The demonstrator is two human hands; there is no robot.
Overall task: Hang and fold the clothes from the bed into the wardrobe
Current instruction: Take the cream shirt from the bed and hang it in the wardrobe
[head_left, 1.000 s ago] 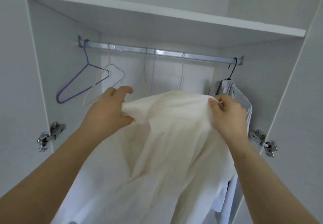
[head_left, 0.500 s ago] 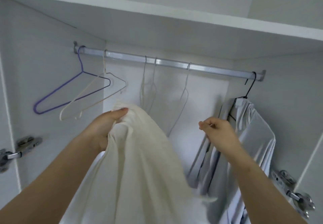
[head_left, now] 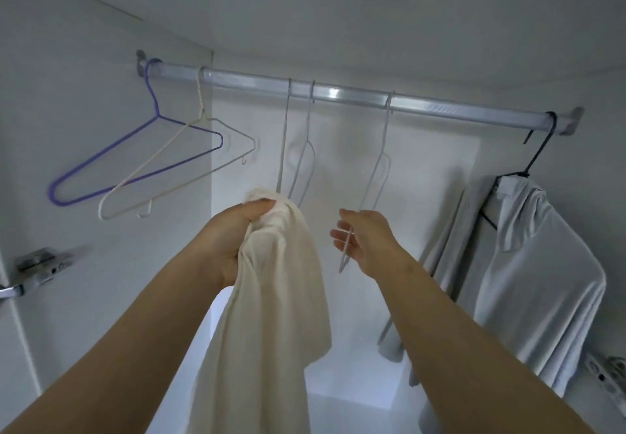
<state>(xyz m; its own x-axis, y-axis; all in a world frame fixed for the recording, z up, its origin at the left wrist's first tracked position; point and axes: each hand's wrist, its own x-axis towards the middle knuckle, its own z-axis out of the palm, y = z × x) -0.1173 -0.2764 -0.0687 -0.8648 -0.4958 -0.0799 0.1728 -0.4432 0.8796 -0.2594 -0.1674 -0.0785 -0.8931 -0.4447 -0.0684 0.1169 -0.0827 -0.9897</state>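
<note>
Left hand (head_left: 233, 234) grips a cream garment (head_left: 281, 298). Right hand (head_left: 367, 239), fingers loose, touches a white hanger (head_left: 386, 129). The wardrobe (head_left: 84, 61) holds a grey shirt (head_left: 535, 264), far right.

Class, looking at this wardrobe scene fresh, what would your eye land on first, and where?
The cream garment bunched in the left hand at centre draws the eye first, with the right hand open by a white hanger. Next comes the purple hanger far left on the rail, then the grey shirt far right.
</note>
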